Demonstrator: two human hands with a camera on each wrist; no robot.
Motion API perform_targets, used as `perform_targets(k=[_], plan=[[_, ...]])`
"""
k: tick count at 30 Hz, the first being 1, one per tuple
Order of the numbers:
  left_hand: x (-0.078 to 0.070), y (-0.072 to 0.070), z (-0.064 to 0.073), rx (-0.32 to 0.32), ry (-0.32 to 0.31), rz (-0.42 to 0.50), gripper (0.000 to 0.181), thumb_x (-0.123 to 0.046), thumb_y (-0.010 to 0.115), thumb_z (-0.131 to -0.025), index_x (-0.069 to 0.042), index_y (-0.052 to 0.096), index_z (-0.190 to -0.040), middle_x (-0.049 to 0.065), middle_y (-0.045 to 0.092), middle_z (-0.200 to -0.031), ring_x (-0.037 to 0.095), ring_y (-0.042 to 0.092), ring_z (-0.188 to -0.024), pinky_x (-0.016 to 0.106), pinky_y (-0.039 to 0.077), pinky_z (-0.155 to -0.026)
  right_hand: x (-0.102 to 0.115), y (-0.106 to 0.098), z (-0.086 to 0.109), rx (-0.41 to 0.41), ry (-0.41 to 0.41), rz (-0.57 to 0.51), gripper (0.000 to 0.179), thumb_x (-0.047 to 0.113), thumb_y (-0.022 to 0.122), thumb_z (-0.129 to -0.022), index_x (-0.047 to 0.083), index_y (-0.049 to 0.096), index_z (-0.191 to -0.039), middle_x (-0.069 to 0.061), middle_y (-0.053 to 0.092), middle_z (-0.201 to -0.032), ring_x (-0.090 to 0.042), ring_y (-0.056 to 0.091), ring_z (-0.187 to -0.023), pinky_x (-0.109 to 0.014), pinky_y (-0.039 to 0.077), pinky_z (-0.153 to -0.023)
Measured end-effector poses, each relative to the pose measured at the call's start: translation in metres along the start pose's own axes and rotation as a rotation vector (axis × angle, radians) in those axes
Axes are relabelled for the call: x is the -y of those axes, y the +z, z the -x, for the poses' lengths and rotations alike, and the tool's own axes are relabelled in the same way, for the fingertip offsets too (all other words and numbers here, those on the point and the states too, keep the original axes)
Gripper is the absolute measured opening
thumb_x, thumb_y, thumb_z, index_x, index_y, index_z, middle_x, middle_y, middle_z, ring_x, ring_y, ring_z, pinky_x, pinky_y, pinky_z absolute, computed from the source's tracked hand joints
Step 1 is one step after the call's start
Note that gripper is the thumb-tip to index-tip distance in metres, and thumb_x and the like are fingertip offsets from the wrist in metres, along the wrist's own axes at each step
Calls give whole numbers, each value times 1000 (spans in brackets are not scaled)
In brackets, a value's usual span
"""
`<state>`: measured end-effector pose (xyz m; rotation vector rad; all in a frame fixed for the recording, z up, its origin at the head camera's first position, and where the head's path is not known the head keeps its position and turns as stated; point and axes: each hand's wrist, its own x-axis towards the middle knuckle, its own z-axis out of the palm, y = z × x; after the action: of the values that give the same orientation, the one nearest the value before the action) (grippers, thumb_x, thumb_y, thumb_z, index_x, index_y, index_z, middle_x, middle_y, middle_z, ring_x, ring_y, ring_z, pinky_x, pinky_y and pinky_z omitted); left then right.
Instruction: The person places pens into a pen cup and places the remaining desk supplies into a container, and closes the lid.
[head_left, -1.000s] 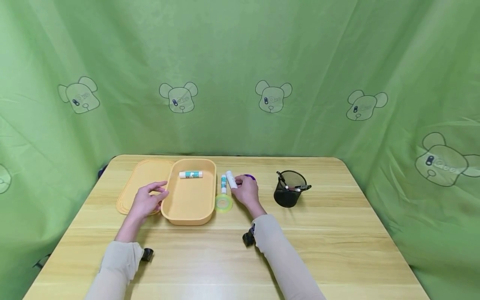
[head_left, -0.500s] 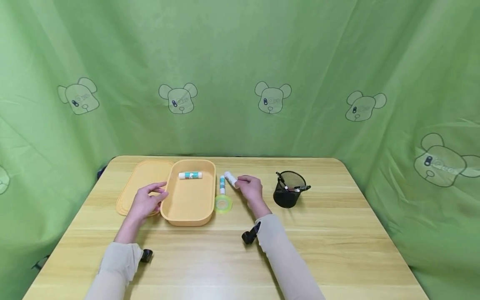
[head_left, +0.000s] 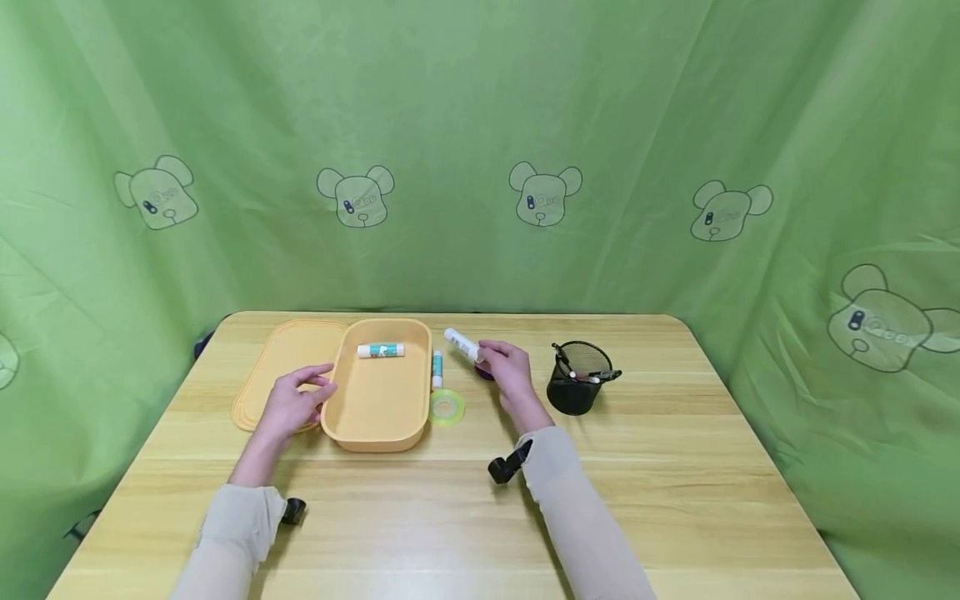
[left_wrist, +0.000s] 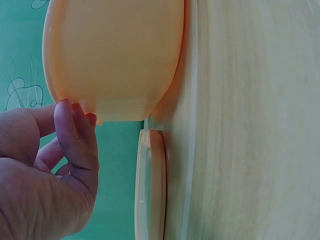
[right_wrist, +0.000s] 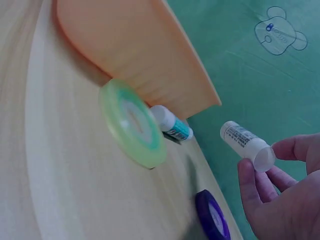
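Observation:
My left hand (head_left: 291,402) pinches the left rim of a pale orange plastic box (head_left: 375,408), as the left wrist view shows from close by. Inside the box, near its far end, lies a teal-and-white glue stick (head_left: 381,351). My right hand (head_left: 508,375) holds a white glue stick (right_wrist: 245,142) by one end between thumb and fingers, raised off the table and tilted. A further glue stick (head_left: 437,369) lies along the right side of the box. Just in front of it is a yellow-green tape roll (head_left: 447,407). A purple tape roll (right_wrist: 212,216) sits below my right hand.
The orange lid (head_left: 288,354) lies flat on the table, to the left of the box and partly hidden by it. A black mesh pen holder (head_left: 573,392) with several pens stands to the right. Green curtains (head_left: 450,108) surround the wooden table (head_left: 675,467).
My right hand has lifted its glue stick and drawn slightly to the right. The glue stick on the table has shifted left, closer to the box. My left hand stays put.

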<state>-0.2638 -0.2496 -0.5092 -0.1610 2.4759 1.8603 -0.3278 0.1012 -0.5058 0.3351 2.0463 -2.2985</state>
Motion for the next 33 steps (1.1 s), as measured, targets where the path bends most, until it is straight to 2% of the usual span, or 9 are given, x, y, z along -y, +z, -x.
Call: perform_targets(k=[7,10,16,20,29,33], plan=[[1,0,0,-2,-4,2,49,-11,69,-100,-3,55,-147,10,57,-115,3,55,-60,18,52,-49,11,4,1,33,-7,-16,39,2,64,-94,-4,66,-133,-23,60,-140,-22,68,-102,-48,52,-111],[0,0,0,-4,-1,0,49,-11,69,-100,-3,56,-147,10,57,-115,3,55,-60,18,52,-50,15,8,2,69,-17,-28,38,2,63,-95,-6,65,-132,-25,59,-140,-21,69,-102,-47,51,-112],[0,0,1,-10,-4,0,49,-11,69,-100,-3,56,-146,11,57,-116,3,55,-60,18,52,-50,17,17,6,132,-6,-23,35,1,63,-96,-5,66,-130,-22,61,-139,-23,68,-108,-35,56,-106],[-1,1,1,-10,-2,-4,49,-11,69,-100,-3,56,-147,12,58,-117,4,55,-60,18,52,-50,14,27,8,172,-1,-16,33,0,64,-96,-4,67,-129,-22,64,-134,-19,69,-101,-29,59,-99],[0,1,0,-14,0,-7,48,-11,69,-100,-3,56,-146,12,59,-116,4,54,-58,18,51,-49,14,56,15,274,40,-30,36,0,61,-99,-8,62,-134,-25,63,-133,-13,70,-89,-30,60,-99],[-1,1,0,-16,-6,-7,49,-12,69,-100,-3,56,-146,11,59,-116,4,54,-58,18,51,-49,15,71,17,296,46,-44,36,1,61,-100,-9,62,-134,-26,62,-135,-12,70,-88,-25,61,-93]])
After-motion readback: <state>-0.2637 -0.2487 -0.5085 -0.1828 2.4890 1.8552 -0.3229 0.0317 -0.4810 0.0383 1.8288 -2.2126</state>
